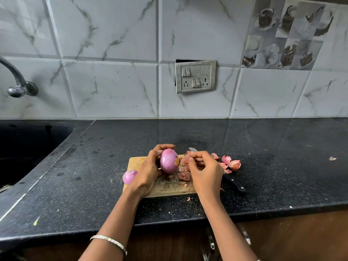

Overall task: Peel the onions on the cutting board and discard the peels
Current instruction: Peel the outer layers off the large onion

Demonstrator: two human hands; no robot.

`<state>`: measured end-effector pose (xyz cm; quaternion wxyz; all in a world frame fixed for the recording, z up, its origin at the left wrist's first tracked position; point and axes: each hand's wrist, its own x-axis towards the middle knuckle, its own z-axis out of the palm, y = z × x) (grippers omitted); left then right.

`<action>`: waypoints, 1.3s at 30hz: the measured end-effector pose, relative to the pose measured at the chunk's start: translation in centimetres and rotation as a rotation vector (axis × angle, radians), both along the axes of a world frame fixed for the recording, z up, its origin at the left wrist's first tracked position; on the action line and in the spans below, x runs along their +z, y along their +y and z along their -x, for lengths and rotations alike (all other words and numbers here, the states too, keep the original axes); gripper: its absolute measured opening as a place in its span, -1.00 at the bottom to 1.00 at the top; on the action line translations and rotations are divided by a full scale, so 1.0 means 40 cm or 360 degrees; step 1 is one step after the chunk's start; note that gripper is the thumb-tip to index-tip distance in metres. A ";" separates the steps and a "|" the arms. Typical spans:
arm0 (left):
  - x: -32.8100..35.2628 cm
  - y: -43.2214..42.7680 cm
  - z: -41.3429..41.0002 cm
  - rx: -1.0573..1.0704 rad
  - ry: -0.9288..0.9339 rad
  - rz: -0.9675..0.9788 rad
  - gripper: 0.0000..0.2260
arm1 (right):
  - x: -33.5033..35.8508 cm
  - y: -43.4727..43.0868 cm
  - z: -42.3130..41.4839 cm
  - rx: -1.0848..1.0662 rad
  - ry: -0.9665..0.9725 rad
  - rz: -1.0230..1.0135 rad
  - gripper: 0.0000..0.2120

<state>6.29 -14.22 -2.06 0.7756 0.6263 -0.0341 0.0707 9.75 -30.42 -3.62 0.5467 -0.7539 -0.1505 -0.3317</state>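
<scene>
My left hand (149,171) grips a smooth purple onion (169,161) and holds it up above the wooden cutting board (165,186). My right hand (204,171) is just right of that onion, and its fingertips pinch a thin piece of pink peel (189,153). A second onion (129,176) lies at the board's left edge, partly behind my left wrist. Loose peels (184,175) lie on the board between my hands. More peels (230,164) are scattered on the black counter to the right of the board.
A black-handled knife (234,183) lies behind my right hand, its blade tip showing beyond the board. A dark sink (28,147) is set into the counter (263,147) at the left under a wall tap (17,83). One stray peel (332,158) lies far right.
</scene>
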 end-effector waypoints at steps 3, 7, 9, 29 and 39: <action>0.004 -0.004 -0.001 0.0009 0.0018 0.0010 -0.59 | 0.006 0.003 0.007 0.0102 -0.0101 0.0101 -0.92; 0.000 -0.002 -0.008 -0.0010 0.0061 0.0036 -0.58 | 0.011 0.012 0.023 0.0451 -0.0074 0.0149 -0.83; 0.002 -0.001 -0.009 -0.0031 0.0073 0.0065 -0.54 | 0.010 0.018 0.026 0.0537 -0.0115 0.0204 -0.80; 0.002 -0.005 -0.004 -0.0031 -0.0086 -0.0122 -0.58 | 0.013 0.008 0.014 0.0493 -0.0041 0.0232 -0.95; -0.012 -0.003 -0.005 0.0026 -0.0135 -0.0075 -0.58 | 0.029 -0.011 0.026 0.0078 0.0000 -0.0062 -0.94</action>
